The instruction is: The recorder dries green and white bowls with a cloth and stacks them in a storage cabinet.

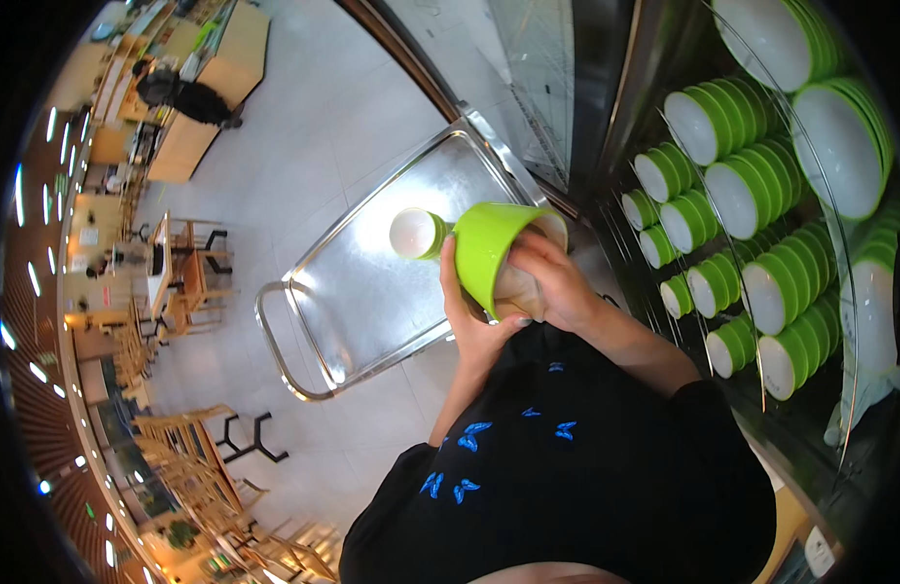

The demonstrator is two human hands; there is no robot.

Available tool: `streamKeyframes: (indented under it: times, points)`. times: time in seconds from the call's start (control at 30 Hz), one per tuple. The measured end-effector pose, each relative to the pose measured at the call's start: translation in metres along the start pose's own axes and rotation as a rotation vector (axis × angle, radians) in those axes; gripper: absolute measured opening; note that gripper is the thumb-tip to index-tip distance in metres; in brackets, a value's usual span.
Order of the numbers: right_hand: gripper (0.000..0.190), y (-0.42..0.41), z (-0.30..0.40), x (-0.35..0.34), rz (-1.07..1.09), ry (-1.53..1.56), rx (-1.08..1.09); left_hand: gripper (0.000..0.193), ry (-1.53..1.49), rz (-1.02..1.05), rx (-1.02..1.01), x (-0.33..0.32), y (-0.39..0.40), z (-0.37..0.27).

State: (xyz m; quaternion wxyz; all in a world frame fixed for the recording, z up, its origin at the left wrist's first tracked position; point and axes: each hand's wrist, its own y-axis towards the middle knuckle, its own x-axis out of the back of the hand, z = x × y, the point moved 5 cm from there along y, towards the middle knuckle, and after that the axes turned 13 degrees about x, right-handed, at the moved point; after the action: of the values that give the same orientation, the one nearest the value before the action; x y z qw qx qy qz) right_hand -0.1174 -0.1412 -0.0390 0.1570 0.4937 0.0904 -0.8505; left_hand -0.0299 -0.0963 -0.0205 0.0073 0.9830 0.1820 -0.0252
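Note:
A lime-green bowl (486, 252) with a pale inside is tilted on its side in front of my chest. My left hand (470, 321) grips it from outside, fingers along the green wall and thumb at the rim. My right hand (559, 281) reaches into the bowl's mouth, bunching what looks like a pale cloth (519, 293) against the inner wall. Just beyond the bowl, a short stack of small green-and-white bowls (413, 233) sits on a stainless steel trolley (381, 292). My right fingertips are partly hidden inside the bowl.
To my right, a dark cabinet with wire racks (742, 263) holds many nested green bowls (767, 190) of several sizes. A trolley handle (264, 328) juts out to the left. Wooden chairs (194, 292) and tables stand farther off; a person (180, 95) is at a distant counter (216, 95).

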Motion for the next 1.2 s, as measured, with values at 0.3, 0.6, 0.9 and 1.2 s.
streamKeyframes:
  times: [0.3,0.6,0.9,1.2]
  points:
    - [0.028,-0.039,0.040,0.010,0.390,-0.554,0.149,0.118,-0.127,0.555,0.110,-0.024,0.004,-0.004]
    - [0.022,-0.111,0.032,0.023,0.422,-0.727,-0.074,0.107,-0.094,0.961,0.121,-0.056,0.015,0.009]
    - [0.020,-0.225,0.034,0.123,-0.906,-0.645,0.450,0.083,-0.183,1.453,0.165,-0.111,0.010,-0.055]
    - [0.020,-0.290,0.062,0.164,-1.179,-1.289,0.558,0.063,0.077,1.650,-0.158,-0.258,-0.057,-0.192]
